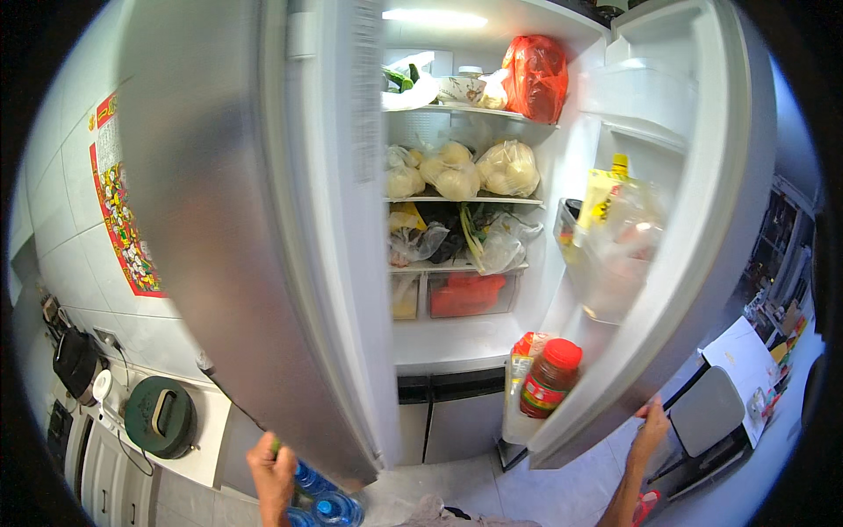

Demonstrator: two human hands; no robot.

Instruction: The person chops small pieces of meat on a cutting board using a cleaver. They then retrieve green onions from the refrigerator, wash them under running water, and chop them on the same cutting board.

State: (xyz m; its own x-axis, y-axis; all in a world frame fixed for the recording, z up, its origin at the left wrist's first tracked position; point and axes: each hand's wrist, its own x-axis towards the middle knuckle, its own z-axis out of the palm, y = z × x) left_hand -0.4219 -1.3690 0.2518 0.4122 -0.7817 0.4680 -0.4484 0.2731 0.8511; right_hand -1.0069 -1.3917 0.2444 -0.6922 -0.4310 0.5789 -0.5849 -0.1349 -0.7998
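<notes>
A refrigerator with two upper doors stands in front of me, both partly swung out and blurred. My left hand [272,464] is closed in a fist by the lower edge of the left door [217,230]. A small green thing [275,445] shows at the top of this fist; the rest of it is hidden. At the lower outer edge of the right door [718,217], my right hand [651,428] has its fingertips against or close to the panel. Whether they grip it is unclear. A red-lidded jar [552,379] sits in the low rack of that door.
Lit shelves hold a red plastic bag [537,79], a patterned bowl [460,89], and bagged pale round food [507,168]. Blue-tinted water bottles [336,507] stand on the floor below my left hand. Left is a counter with a dark green lidded appliance [160,417]; right, a grey chair [708,412].
</notes>
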